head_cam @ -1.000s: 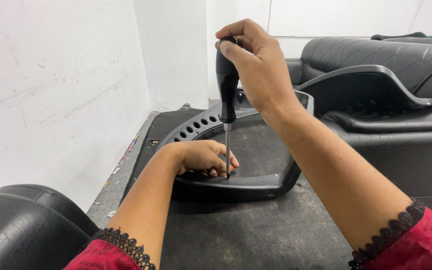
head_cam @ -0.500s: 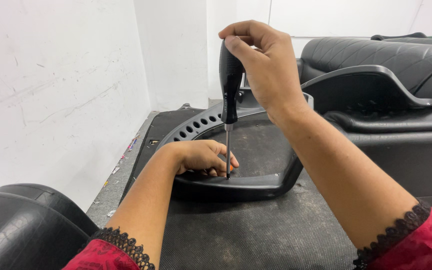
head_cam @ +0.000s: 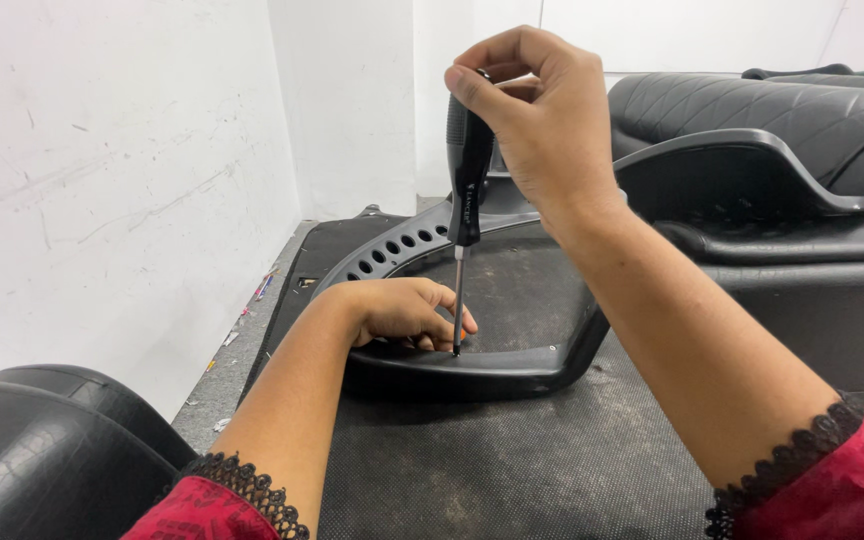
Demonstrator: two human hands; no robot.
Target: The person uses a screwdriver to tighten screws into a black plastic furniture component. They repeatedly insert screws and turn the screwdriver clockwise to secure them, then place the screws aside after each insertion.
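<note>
White walls close in a dark, gritty rubber-matted surface (head_cam: 512, 470). Fingers of the right hand (head_cam: 537, 125) are clenched round the top of a black-handled screwdriver (head_cam: 466, 190), held upright with its tip on the front rim of a black plastic frame (head_cam: 492, 368) lying flat on the mat. Left hand (head_cam: 402, 312) rests on that rim, fingertips curled beside the shaft, steadying it. Keeping the shaft vertical and pressing straight down should stop the tip slipping. Black seat cushions (head_cam: 802, 110) stand behind.
</note>
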